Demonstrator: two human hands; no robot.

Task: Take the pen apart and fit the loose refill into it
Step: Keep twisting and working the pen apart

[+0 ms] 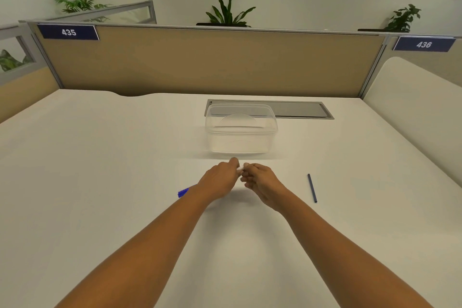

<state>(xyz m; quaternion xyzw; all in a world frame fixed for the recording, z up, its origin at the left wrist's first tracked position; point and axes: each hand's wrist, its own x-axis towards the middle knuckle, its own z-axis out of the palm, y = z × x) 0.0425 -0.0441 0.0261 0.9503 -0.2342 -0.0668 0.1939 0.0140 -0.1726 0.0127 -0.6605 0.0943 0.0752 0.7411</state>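
Holding the pen (240,168) between both hands at the centre of the frame, I have my left hand (220,179) and my right hand (262,182) each curled round one end of it. Only a short white stretch shows between my fingertips, so I cannot tell whether the barrel has parted yet.

A small blue piece (183,192), which I take to be the cap, lies on the table (100,157) left of centre, partly hidden behind my left wrist. If that is right, the taking apart has begun. The loose refill (312,187) lies right of centre, well apart from my right hand and not yet picked up. A clear plastic box (241,130) stands just above my hands in the frame.

I judge the task to be in its early part. The barrel has to be opened, any old refill drawn out, the loose refill slid in, and the pen closed up again.
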